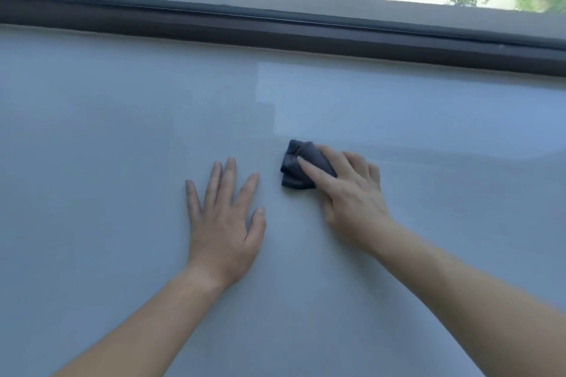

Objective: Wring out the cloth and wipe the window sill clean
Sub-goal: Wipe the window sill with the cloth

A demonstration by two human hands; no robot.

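The right hand (349,193), right of centre in the frame, presses straight fingers onto a bunched dark cloth (301,164) lying on the pale window sill (122,116). The left hand (225,220) lies flat beside it, fingers spread. A dark window frame (275,24) crosses the top.

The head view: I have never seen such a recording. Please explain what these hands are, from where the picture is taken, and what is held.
There is no machine here. A person wears one camera on the head, and it looks forward and down. The left hand lies flat on the pale sill, fingers spread, and holds nothing. The right hand presses a small, dark, bunched cloth onto the sill with its fingers laid over it. Behind them runs the dark window frame.
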